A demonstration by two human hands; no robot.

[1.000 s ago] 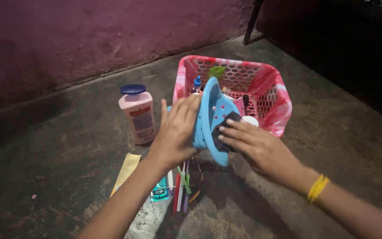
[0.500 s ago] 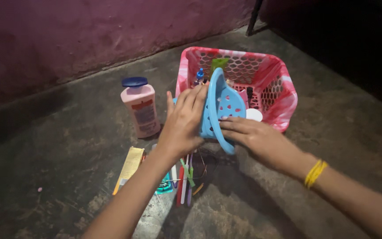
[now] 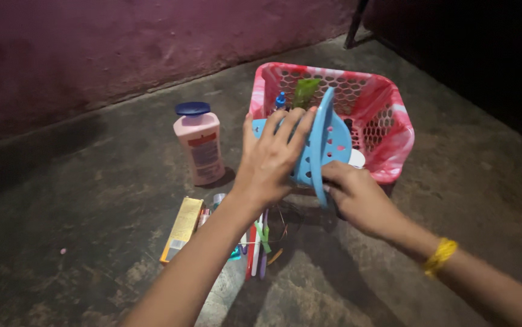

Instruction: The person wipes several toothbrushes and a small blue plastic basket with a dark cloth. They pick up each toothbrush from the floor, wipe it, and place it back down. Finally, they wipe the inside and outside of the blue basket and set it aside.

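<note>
Turning the blue perforated holder [image 3: 327,142] more edge-on than a second ago, left hand [image 3: 271,160] fingers spread flat on its back, right hand [image 3: 357,197] fingers clenched at its lower rim, above the floor [image 3: 91,200] before the pink basket [image 3: 388,115]

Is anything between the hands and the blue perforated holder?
No. Both hands are directly on the blue holder: the left hand lies flat against its back, and the right hand grips its lower edge, just in front of the pink basket.
</note>
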